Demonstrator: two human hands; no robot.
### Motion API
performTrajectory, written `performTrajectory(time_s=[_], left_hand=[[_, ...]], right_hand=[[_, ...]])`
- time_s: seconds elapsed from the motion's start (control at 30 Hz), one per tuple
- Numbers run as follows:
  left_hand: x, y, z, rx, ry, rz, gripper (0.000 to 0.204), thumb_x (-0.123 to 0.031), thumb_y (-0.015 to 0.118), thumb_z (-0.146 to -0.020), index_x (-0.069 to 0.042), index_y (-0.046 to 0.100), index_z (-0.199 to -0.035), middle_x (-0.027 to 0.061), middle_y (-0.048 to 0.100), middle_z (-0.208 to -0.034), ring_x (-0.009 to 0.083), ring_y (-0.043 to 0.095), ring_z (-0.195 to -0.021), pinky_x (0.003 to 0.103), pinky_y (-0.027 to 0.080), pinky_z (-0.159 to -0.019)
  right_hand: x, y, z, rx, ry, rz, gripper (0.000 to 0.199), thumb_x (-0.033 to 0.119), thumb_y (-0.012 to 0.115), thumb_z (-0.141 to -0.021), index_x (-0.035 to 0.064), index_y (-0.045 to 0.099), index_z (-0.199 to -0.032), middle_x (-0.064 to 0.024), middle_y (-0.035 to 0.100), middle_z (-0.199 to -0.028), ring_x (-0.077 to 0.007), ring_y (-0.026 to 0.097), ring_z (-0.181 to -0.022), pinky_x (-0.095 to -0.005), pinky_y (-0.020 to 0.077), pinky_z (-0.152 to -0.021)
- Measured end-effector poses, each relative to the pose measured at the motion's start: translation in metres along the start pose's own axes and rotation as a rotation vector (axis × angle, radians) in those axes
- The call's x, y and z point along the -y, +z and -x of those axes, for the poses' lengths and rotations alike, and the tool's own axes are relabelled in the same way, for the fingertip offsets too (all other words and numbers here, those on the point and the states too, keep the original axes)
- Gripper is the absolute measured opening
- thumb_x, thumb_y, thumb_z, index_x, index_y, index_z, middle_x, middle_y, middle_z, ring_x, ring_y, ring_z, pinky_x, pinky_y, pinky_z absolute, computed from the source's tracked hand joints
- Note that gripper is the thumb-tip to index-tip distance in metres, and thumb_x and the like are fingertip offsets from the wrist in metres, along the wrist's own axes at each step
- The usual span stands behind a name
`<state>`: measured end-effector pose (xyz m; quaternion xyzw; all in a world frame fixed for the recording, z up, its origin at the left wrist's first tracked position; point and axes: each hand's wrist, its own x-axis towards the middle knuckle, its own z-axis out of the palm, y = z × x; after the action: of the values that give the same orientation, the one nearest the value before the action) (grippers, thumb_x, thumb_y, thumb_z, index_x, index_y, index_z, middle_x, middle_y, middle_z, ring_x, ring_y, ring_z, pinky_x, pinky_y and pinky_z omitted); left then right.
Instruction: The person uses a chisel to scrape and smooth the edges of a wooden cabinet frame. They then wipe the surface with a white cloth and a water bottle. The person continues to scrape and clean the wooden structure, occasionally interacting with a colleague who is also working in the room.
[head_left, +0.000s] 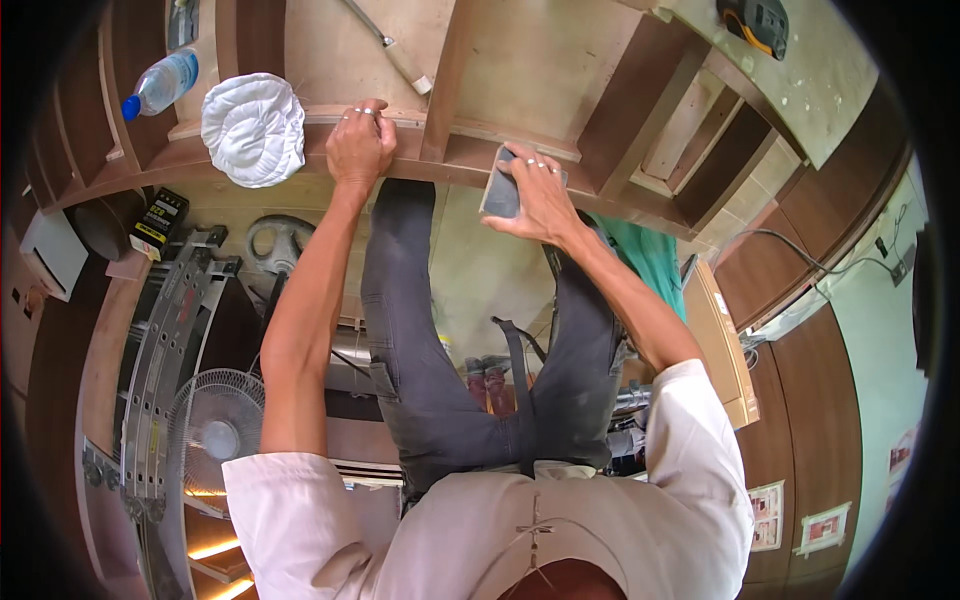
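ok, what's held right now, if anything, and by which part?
Right hand: grey block, gripped over its right portion, left end exposed. Left hand: curled on the brown frame edge; no loose object visible.

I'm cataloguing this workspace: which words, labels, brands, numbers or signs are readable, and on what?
I leave printed wording uncopied; it stands here:
Black box: bold yellow and pale lettering, left unquoted.
Metal ladder: small red and yellow markings, too blurred to read.
Clear bottle: bluish print, too small to read.
Taped sheet, lower right: too small to read.
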<state>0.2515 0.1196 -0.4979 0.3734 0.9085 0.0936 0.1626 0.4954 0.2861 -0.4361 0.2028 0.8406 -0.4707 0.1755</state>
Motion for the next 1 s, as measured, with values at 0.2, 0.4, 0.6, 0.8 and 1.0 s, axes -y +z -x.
performTrajectory(time_s=[0.2,0.4,0.6,0.8,1.0], left_hand=[[0.003,0.005,-0.003,-0.010,0.045,0.021,0.017,-0.015,0.059,-0.082,-0.015,0.066,-0.097,0.0071,0.070,-0.091,0.0278,0.067,-0.085,0.041,0.054,-0.072],[0.001,0.002,0.004,0.041,0.002,-0.015,0.019,-0.017,0.058,-0.085,-0.017,0.067,-0.101,0.0066,0.071,-0.091,0.0290,0.068,-0.084,0.041,0.054,-0.072],[0.002,0.005,0.009,0.062,-0.034,-0.046,0.019,-0.019,0.057,-0.085,-0.019,0.067,-0.100,0.0064,0.070,-0.089,0.0281,0.067,-0.082,0.041,0.054,-0.071],[-0.001,0.007,0.000,0.029,0.009,0.030,0.019,-0.016,0.057,-0.085,-0.018,0.068,-0.101,0.0058,0.070,-0.087,0.0289,0.068,-0.083,0.041,0.054,-0.072],[-0.002,0.003,-0.001,0.078,-0.035,-0.055,0.021,-0.016,0.056,-0.086,-0.016,0.068,-0.103,0.0079,0.071,-0.095,0.0295,0.068,-0.088,0.042,0.054,-0.074]], right_hand=[[0.013,0.024,-0.049,-0.043,-0.031,-0.030,0.080,0.049,0.083,-0.063,0.0018,0.053,-0.120,-0.0248,0.051,-0.135,-0.0399,0.047,-0.128,-0.0535,0.0308,-0.108],[-0.025,-0.005,0.002,0.071,0.043,-0.015,0.085,0.050,0.083,-0.063,0.0008,0.052,-0.126,-0.0257,0.047,-0.142,-0.0393,0.046,-0.132,-0.0540,0.0309,-0.109],[-0.018,0.006,-0.013,-0.038,-0.136,-0.059,0.084,0.053,0.083,-0.062,0.0011,0.054,-0.122,-0.0244,0.050,-0.138,-0.0382,0.047,-0.130,-0.0507,0.0314,-0.109],[-0.046,-0.003,0.007,-0.081,-0.067,-0.016,0.081,0.052,0.083,-0.061,0.0037,0.055,-0.119,-0.0202,0.047,-0.141,-0.0349,0.045,-0.131,-0.0506,0.0313,-0.109],[-0.065,-0.024,0.042,-0.103,-0.099,-0.023,0.077,0.053,0.082,-0.062,0.0071,0.054,-0.117,-0.0189,0.049,-0.136,-0.0364,0.047,-0.126,-0.0516,0.0317,-0.107]])
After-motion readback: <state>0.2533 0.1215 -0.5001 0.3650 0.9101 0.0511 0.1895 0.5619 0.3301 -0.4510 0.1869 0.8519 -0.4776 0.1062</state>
